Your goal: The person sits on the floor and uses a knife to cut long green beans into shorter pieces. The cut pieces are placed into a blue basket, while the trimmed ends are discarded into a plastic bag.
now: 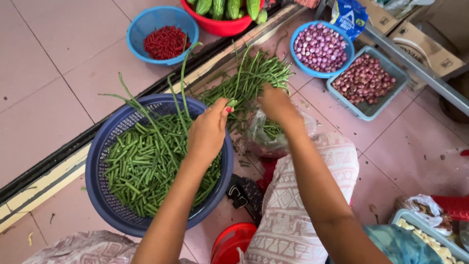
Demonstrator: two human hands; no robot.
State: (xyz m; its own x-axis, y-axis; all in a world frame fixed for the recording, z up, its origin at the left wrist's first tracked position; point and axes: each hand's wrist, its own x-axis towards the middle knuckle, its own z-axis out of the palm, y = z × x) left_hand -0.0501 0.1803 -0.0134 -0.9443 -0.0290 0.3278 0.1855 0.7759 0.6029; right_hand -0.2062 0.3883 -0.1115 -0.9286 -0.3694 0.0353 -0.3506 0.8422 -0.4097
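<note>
Nearest me, my left hand (209, 129) hangs over the dark blue mesh basket (100, 161) of short cut bean pieces, fingertips pinched on a green bean end. My right hand (276, 103), just beyond, clenches into the bundle of long beans (249, 78), smooth slender stalks with their long axis running away up-right across pink tiles.
</note>
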